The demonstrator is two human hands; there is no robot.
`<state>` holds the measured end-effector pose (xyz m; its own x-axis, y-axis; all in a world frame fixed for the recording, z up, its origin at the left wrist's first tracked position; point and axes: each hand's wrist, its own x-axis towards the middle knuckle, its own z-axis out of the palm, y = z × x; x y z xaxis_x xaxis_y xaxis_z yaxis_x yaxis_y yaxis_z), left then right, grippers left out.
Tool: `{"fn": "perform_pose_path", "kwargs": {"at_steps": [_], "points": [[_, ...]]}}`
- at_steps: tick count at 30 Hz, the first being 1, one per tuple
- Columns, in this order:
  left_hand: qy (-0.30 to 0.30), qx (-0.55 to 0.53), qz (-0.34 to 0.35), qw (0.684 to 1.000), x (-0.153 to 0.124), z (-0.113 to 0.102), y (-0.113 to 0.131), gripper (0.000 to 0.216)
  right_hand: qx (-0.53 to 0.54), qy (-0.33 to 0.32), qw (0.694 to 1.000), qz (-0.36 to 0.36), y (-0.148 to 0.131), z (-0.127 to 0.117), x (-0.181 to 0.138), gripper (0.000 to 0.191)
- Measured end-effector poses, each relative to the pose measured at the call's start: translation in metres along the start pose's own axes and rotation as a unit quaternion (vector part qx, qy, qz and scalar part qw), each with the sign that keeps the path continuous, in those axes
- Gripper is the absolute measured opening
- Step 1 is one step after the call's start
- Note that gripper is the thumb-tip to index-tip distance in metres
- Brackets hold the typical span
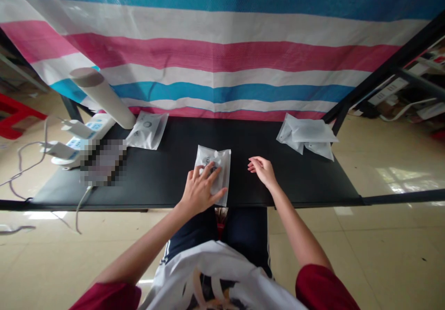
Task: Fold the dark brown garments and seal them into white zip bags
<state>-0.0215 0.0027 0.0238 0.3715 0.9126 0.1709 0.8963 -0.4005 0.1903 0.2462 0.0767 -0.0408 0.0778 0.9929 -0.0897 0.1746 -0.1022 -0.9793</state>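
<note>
My left hand (201, 189) lies on a frosted plastic bag (224, 173) near the table's front edge, fingers spread over dark printing on it. What the bag contains is hard to make out. To the right of that bag, my right hand (263, 171) hovers over the black tabletop, apart from it. Its fingers are loosely bent with nothing visible in them. A similar bag (148, 131) with a dark round print rests at the back left. Several more frosted bags (308, 134) are piled at the back right.
A white power strip (92, 131) with plugged-in chargers sits at the left, beside a leaning white cylinder (104, 99). A blurred-out device (104, 161) with a cable (81, 203) lies nearby. A striped sheet (215, 55) hangs behind the black table (181, 175).
</note>
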Motion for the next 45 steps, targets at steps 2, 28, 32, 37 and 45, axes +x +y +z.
{"fn": "perform_pose_path", "kwargs": {"at_steps": [2,28,32,37,45], "points": [[0.006,-0.009,-0.003,1.000,0.004,-0.003,0.010,0.065,-0.002,-0.056,0.998,0.019,-0.007,0.022,0.002,0.046],[-0.145,-0.128,-0.099,0.976,0.152,0.034,-0.031,0.026,-0.067,-0.117,0.990,0.044,-0.010,0.062,-0.089,0.042],[-0.128,-0.127,-0.092,0.979,0.161,0.029,-0.020,0.023,-0.005,-0.110,0.990,0.092,-0.008,0.066,-0.127,0.048],[-0.031,-0.103,-0.072,0.992,0.145,0.014,-0.003,0.031,0.039,-0.064,0.992,0.101,-0.014,0.061,-0.123,0.053],[0.084,-0.147,-0.036,0.985,0.053,0.039,-0.018,0.060,0.056,-0.086,0.993,0.060,-0.022,0.039,-0.084,0.051]]}}
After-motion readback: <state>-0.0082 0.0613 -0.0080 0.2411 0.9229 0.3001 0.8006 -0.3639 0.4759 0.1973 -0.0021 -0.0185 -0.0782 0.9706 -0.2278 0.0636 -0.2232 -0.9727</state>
